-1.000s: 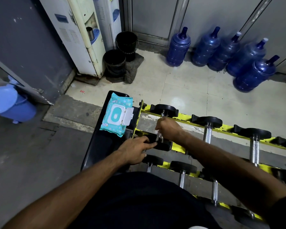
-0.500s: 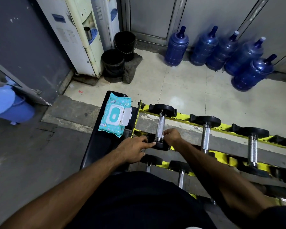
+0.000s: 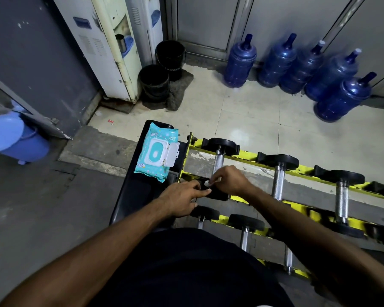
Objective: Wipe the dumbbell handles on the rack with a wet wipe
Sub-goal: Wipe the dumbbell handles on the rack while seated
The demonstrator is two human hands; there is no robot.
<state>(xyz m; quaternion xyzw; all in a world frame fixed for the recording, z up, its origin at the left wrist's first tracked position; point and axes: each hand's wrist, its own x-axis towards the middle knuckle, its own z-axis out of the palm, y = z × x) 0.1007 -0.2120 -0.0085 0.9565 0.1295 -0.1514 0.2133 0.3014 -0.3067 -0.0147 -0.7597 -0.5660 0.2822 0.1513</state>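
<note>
Now at the leftmost dumbbell handle (image 3: 218, 161) on the top tier of the yellow rack (image 3: 249, 157), down at its near end. Gripping a crumpled white wet wipe (image 3: 209, 182) in the right hand (image 3: 230, 181), fingers curled round it against the chrome bar. Resting the left hand (image 3: 182, 200) with fingers fairly straight on the black near head (image 3: 217, 194) of that dumbbell (holding nothing). Just left of the rack, on a black bench (image 3: 129, 196): teal wipes pack (image 3: 156, 156), white lid flipped open. Further back, along the wall: blue water jugs (image 3: 239, 60), plus two black buckets (image 3: 154, 82) beside a water dispenser (image 3: 111, 49).
</note>
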